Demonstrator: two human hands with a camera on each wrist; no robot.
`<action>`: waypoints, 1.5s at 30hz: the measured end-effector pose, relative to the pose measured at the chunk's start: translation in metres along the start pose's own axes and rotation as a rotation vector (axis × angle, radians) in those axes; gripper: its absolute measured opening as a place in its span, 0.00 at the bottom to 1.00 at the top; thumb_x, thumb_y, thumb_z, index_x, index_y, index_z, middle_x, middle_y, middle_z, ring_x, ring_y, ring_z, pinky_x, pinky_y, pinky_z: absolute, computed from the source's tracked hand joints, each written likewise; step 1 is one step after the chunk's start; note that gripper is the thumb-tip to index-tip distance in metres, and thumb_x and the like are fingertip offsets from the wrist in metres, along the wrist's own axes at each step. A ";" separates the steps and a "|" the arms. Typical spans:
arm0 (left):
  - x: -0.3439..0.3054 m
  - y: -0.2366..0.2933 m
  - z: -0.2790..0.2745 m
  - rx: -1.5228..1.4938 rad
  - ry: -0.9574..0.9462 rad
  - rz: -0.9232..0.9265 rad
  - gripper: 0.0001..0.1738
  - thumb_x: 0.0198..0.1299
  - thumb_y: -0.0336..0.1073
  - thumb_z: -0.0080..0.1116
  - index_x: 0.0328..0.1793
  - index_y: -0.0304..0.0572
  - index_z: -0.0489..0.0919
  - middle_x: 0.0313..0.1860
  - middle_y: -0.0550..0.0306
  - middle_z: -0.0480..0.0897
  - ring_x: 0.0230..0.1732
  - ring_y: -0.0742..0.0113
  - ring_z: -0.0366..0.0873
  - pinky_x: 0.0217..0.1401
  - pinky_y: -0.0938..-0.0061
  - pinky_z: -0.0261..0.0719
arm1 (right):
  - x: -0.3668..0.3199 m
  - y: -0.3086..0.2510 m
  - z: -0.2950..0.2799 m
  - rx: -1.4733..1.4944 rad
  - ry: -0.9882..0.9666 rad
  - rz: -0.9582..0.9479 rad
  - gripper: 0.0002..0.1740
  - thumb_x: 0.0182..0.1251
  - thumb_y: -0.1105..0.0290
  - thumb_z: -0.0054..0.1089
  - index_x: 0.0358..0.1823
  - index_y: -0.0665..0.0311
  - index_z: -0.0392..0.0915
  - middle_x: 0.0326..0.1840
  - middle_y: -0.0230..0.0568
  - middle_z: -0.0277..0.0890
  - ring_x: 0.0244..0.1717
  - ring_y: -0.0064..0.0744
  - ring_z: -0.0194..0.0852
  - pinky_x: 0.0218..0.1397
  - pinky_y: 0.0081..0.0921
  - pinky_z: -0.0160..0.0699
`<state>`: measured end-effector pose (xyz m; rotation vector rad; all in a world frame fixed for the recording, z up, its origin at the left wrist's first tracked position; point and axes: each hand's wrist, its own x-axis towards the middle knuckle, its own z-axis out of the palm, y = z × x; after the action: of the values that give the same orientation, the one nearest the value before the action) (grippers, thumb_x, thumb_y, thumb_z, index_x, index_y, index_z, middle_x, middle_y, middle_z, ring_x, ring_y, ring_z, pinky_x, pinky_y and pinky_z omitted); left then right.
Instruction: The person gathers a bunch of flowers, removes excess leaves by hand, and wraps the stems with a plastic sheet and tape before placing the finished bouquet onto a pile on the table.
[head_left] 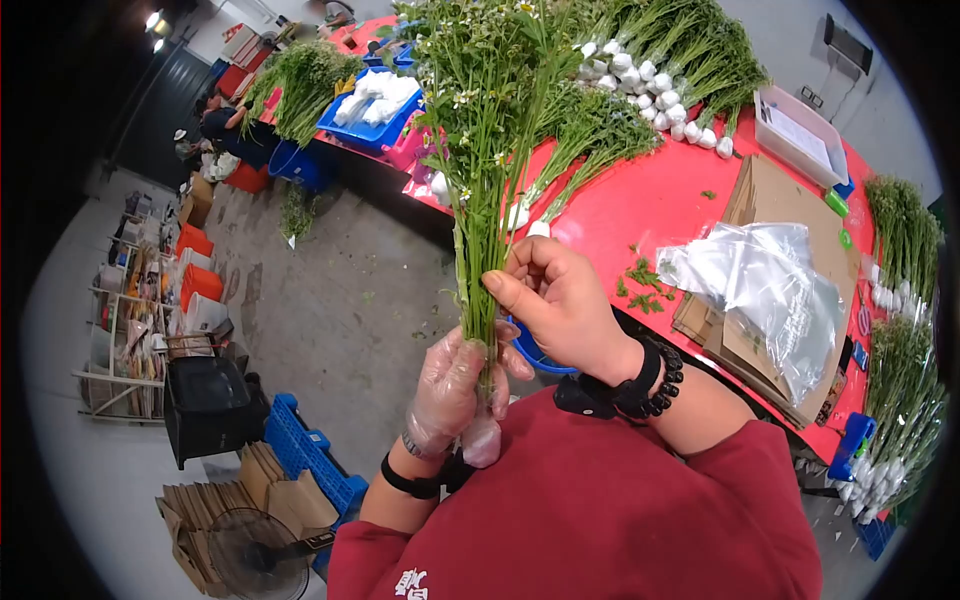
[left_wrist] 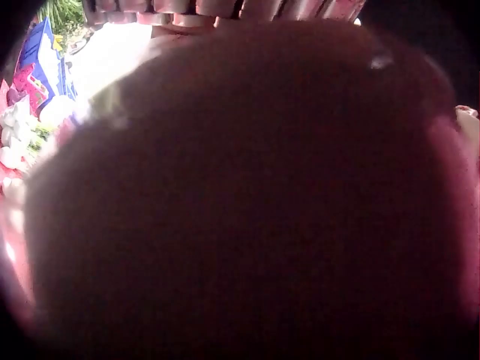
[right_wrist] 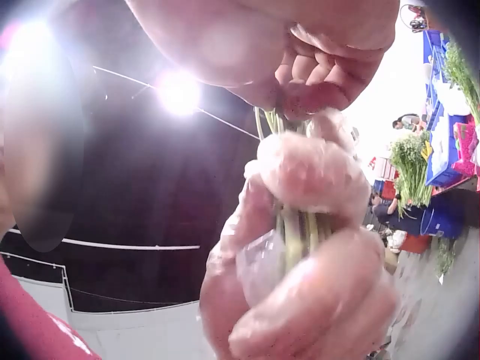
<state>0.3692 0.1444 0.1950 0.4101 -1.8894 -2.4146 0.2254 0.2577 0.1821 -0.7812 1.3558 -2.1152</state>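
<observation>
"Where do the fingers sit?"

"The left hand, in a clear plastic glove, is wrapped round the lower part of a bunch of flowering stems. Just above it, the bare right hand has its thumb against the stems and its other fingers curled in beside them, closed on the edge of the bunch."

"And the bunch itself?"

"Upright, in front of the chest. Leaves and small white flowers fan out above both hands; a pale, rounded wrap at the stem ends shows below the gloved fingers. The left wrist view is mostly dark, so it adds little about the grip."

"Any writing nearby?"

"White lettering on the dark red shirt, cut off and not legible to me. On the red tabletop, a pale bin holds a white sheet whose print is too small to read. I can make out no brand."

"What else lies around?"

"Clear plastic bags on flattened cardboard, with loose green leaves near them. Further off, rows of bunches with white-wrapped ends, and a blue tray of white bundles."
</observation>
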 end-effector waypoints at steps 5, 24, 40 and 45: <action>0.004 0.005 0.009 0.024 0.060 0.048 0.32 0.78 0.61 0.49 0.61 0.35 0.75 0.36 0.47 0.86 0.16 0.70 0.74 0.21 0.79 0.72 | -0.013 0.000 0.005 0.063 -0.054 0.056 0.09 0.78 0.70 0.63 0.41 0.67 0.74 0.24 0.26 0.75 0.20 0.10 0.71 0.21 0.16 0.67; -0.013 0.004 0.017 0.037 0.089 0.081 0.26 0.80 0.55 0.49 0.60 0.35 0.74 0.33 0.46 0.85 0.16 0.69 0.75 0.21 0.77 0.74 | 0.006 -0.032 -0.003 0.395 -0.028 0.057 0.08 0.74 0.74 0.67 0.47 0.69 0.77 0.36 0.30 0.81 0.35 0.14 0.78 0.37 0.16 0.78; -0.019 -0.003 0.020 -0.022 0.064 0.032 0.28 0.79 0.59 0.50 0.56 0.36 0.75 0.29 0.50 0.85 0.18 0.71 0.75 0.22 0.77 0.74 | -0.006 -0.023 -0.014 0.299 -0.055 0.125 0.09 0.75 0.68 0.68 0.41 0.68 0.82 0.33 0.32 0.84 0.32 0.16 0.79 0.36 0.18 0.78; -0.042 -0.013 0.008 0.123 -0.017 -0.098 0.26 0.79 0.55 0.52 0.56 0.35 0.76 0.29 0.50 0.85 0.21 0.72 0.76 0.23 0.78 0.74 | 0.058 -0.066 -0.122 0.317 0.217 -0.192 0.16 0.76 0.59 0.68 0.40 0.65 0.78 0.30 0.30 0.76 0.34 0.21 0.76 0.42 0.20 0.77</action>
<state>0.4097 0.1641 0.1918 0.5008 -2.0794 -2.3754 0.0924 0.3201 0.2125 -0.5838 1.0391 -2.5469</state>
